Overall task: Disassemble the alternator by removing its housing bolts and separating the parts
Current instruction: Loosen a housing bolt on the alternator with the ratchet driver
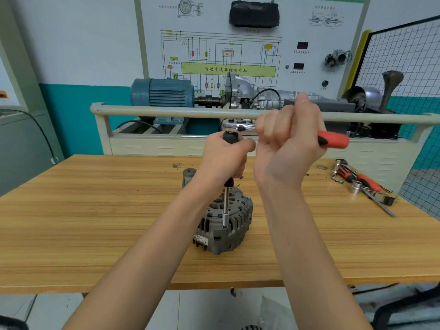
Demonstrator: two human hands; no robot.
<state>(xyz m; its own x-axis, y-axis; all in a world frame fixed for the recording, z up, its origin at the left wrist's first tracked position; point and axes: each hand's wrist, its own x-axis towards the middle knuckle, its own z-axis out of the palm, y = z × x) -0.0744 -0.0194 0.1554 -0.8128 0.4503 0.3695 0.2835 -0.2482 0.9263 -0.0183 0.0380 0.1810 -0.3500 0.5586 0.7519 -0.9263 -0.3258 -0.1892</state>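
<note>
Gripping the extension bar with your left hand and the ratchet handle with your right hand, keep the socket straight on the housing bolt of the alternator standing mid-table.

Green bar across the wiring diagram on the white training board, printed in dark Chinese characters 自动变速器控制电脑, smaller captions under the red displays and beside the sketches too blurred to read
</note>
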